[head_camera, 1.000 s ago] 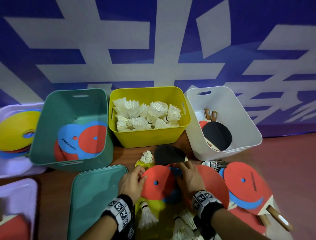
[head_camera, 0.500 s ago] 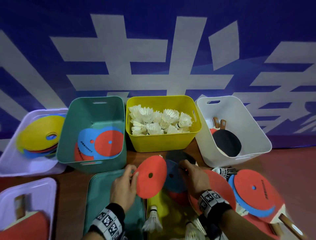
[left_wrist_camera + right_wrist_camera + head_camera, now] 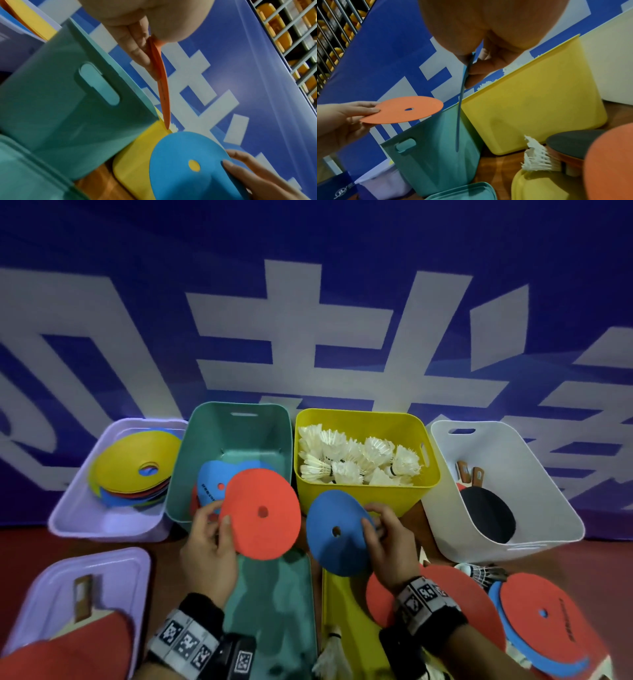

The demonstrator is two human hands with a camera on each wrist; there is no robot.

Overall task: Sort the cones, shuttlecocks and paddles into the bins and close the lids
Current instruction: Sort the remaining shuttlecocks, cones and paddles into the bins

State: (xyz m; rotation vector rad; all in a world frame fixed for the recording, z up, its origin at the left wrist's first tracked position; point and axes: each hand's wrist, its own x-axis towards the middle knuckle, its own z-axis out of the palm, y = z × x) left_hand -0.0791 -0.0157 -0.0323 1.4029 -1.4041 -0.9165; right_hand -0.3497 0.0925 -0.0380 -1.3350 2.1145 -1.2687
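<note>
From the head view, the left hand (image 3: 209,546) pinches a red cone (image 3: 260,513) by its near-left edge, the disc tilted and overlapping the near rim of the green bin (image 3: 236,419), which lies just beyond it and already holds flat cones. The right hand (image 3: 387,546) pinches a blue cone (image 3: 337,532) by its right edge, in front of the yellow bin (image 3: 363,491) of shuttlecocks (image 3: 356,460). The green bin lies far and left of that cone, so the left hand is clearly the nearer one to it. The green lid (image 3: 274,611) lies on the table near the left wrist.

From the left wrist view, the fingers (image 3: 135,44) and thumb clamp the red cone edge-on, its thin line running away toward the bins, the green bin's wall just to its left.

From the right wrist view, the blue cone (image 3: 462,97) hangs edge-on from the pinch, its lower tip over the seam between the green and yellow bins. The brown table (image 3: 501,165) below carries a loose shuttlecock (image 3: 536,155) and a paddle (image 3: 570,143). A blue banner with white characters closes off the far side.
</note>
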